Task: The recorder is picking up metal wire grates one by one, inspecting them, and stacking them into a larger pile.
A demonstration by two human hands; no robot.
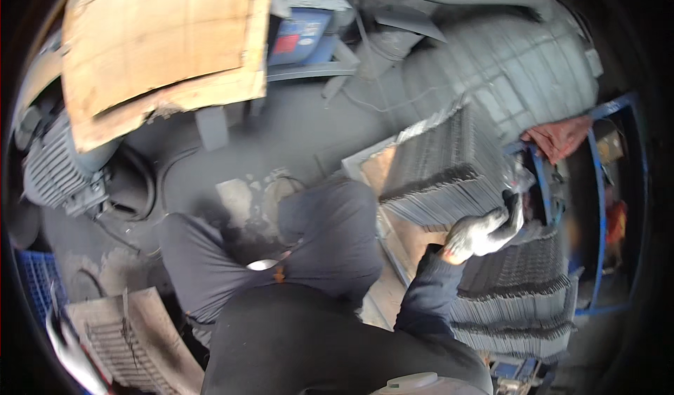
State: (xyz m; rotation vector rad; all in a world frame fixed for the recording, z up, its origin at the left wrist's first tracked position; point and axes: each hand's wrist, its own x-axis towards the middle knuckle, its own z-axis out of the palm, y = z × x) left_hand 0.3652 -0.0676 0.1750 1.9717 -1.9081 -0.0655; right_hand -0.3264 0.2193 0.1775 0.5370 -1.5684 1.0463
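My right hand [481,234], in a white glove with dark fingertips, reaches over stacked thin grey plates on the right. Its thumb and fingers stand apart, and I make out nothing between them. Just beyond the hand is a tall stack of plates [439,188] packed side by side. Nearer me, under the wrist, lie more rows of plates [512,290]. My left hand [72,356], a pale blurred shape at the lower left rim, is beside a tan board-like piece [158,332] with dark slats. Its fingers are smeared, and any hold on the piece cannot be made out.
A blue metal rack [598,219] with a red cloth [560,139] stands at the right. Large ribbed grey ducting [505,72] lies beyond the plates. At the far left are a wooden panel [161,44] and a finned motor [62,163]. A blue crate [41,279] sits at left.
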